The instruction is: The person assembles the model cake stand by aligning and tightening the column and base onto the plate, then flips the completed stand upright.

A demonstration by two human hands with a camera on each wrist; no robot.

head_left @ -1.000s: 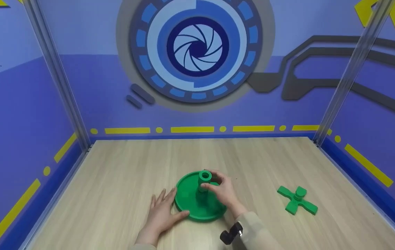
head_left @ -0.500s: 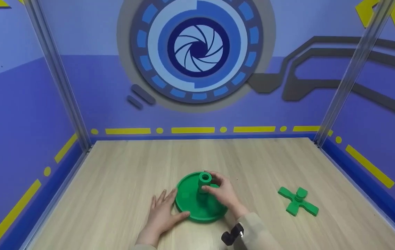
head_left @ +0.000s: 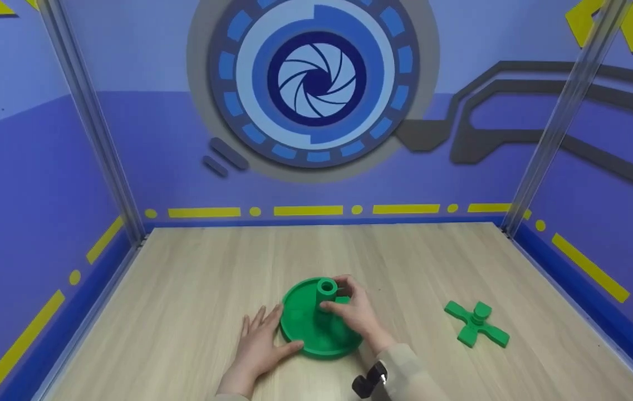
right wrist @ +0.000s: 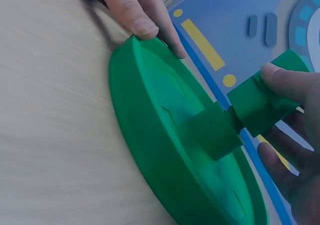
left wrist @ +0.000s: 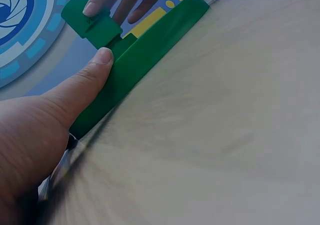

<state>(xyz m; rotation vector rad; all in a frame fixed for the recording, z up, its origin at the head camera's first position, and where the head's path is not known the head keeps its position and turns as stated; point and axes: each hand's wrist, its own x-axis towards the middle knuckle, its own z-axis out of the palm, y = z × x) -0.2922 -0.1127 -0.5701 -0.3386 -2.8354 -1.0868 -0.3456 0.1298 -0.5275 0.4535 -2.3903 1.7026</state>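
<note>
A round green tray with a raised rim (head_left: 295,324) lies on the table. My left hand (head_left: 260,348) rests against its left side, thumb at the near rim and fingers spread along the edge. With thumb and fingers my right hand (head_left: 358,312) pinches a hollow green cylinder (head_left: 326,292). In the right wrist view this cylinder (right wrist: 267,95) meets a shorter green post (right wrist: 215,130) that rises from the tray; a dark gap shows at one side between them, and the cylinder looks slightly tilted.
To the right on the wooden table (head_left: 405,267) lies a green cross-shaped piece (head_left: 477,322) with a round knob at its centre. Patterned blue panels and metal posts stand at the back and both sides.
The cylinder and my right hand have shifted very slightly toward the near side. My left hand keeps its place on the tray's edge.
</note>
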